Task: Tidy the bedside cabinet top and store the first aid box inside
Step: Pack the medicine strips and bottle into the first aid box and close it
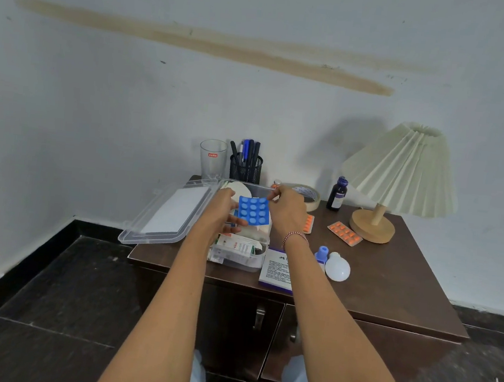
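Right hand [285, 213]: thumb and forefinger pinch the top right corner of a blue square blister pack of round tablets [253, 211]. Left hand [222, 211]: fingers curled at the pack's lower left edge, gripping it. The pack is tilted and held just above the clear plastic first aid box [254, 262].

The box sits on the left part of the dark brown wooden cabinet top [405, 284], with its clear lid [167, 213] swung open to the left and cartons and packets inside.

Just right of the box: a white and purple carton [276, 269], a white bulb [337, 266] and an orange tablet strip [345, 233]. At the back: a clear glass tumbler [212, 158], a black mesh pen holder [246, 167], a tape roll [306, 196], a dark bottle [337, 193] and a pleated cream lamp [402, 172].
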The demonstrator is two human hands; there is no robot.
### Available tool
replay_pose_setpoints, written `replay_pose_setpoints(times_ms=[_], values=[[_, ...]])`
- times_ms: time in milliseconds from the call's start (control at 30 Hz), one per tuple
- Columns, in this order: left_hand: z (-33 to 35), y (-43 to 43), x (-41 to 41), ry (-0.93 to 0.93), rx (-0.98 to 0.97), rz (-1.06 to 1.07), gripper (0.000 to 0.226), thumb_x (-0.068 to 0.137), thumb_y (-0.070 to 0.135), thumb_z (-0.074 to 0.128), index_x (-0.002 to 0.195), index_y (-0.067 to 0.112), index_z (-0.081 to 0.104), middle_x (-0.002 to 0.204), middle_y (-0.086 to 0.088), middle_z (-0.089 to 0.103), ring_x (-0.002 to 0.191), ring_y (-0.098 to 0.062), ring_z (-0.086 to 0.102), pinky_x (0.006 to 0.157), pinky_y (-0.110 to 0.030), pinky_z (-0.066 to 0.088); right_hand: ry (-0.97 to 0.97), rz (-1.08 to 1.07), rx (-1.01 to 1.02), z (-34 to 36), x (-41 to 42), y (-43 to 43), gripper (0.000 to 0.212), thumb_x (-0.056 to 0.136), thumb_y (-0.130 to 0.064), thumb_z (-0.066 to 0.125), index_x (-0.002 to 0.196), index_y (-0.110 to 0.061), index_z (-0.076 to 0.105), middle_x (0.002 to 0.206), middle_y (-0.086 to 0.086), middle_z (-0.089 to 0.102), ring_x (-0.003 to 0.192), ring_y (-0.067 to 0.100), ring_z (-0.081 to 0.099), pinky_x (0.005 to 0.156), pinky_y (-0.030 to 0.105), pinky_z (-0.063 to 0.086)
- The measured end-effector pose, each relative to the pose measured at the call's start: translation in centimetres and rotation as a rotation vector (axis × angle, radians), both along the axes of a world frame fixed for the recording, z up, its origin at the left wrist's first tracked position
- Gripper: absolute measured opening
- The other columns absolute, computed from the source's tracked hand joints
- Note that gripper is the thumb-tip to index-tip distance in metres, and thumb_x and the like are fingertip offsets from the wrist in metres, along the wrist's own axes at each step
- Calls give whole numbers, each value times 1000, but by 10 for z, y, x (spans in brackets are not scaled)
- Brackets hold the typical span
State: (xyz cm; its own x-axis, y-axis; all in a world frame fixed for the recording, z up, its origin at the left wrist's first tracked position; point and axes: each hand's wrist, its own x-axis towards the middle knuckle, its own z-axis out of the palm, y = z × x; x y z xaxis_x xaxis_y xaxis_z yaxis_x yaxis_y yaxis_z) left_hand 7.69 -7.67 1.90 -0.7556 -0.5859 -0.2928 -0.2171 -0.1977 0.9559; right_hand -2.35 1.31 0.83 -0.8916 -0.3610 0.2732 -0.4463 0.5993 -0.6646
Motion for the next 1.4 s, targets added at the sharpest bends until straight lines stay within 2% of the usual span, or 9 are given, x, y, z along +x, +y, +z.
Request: replay_pose_setpoints(times_ms=[167,367,500,633,867,1000,1100,1200,1400], values=[[-4,-3,-4,-58,-20,-15,44,98,34,27,134,11,39,130,-11,55,60,-15,59,35,-17,45,22,7,48,-2,-1,-1,15,91,-12,52,98,-10,65,105,10,69,96,25,63,81,36,52],[-5,-4,-5,-123,0,-38,51,98,39,25,135,7,41,108,-16,63,60,-15,60,38,-15,46,67,44,149,-1,-1,0,17,93,-16,51,102,-11,64,107,9,68,96,25,64,80,37,54],[-5,-3,-6,-88,-7,-4,44,98,34,27,134,12,39,90,-1,61,58,-15,61,40,-19,47,54,65,159,2,-3,3,21,91,-12,49,97,-17,68,102,8,69,93,26,65,76,34,50],[-3,-5,-13,11,-151,144,41,100,25,33,140,18,38,130,-10,54,56,-16,59,53,-25,52,-10,51,72,8,-11,14,26,87,-9,47,89,-21,70,99,5,70,91,23,64,75,31,49],[0,41,-32,243,-84,195,20,95,17,47,107,9,61,83,-2,66,61,-14,63,50,-20,53,-101,-71,-94,8,-49,61,22,84,-3,52,90,-14,70,100,11,70,88,22,61,77,29,47],[-9,79,-55,183,-170,11,21,95,15,45,97,8,64,95,-13,69,78,-18,66,72,-33,58,-162,-101,-86,-1,-69,77,28,84,0,50,102,-7,69,103,14,68,97,26,60,83,32,46],[-18,94,-68,91,-294,-37,25,95,21,42,100,10,64,105,-14,68,96,-23,64,90,-41,52,-244,-47,-39,-13,-73,80,28,86,-1,48,107,-6,65,94,11,60,90,22,54,69,25,43],[-24,100,-81,12,-305,-64,33,96,24,39,112,6,62,112,-17,65,104,-28,61,95,-42,48,-335,-17,-34,-23,-74,77,32,87,0,45,117,-4,59,108,16,61,92,22,51,78,31,44],[-24,97,-104,-41,-255,-72,42,97,23,29,126,2,52,126,-20,57,115,-31,55,100,-37,43,-463,3,-77,-25,-85,68,36,87,1,41,122,2,49,100,16,51,89,21,44,63,27,37]])
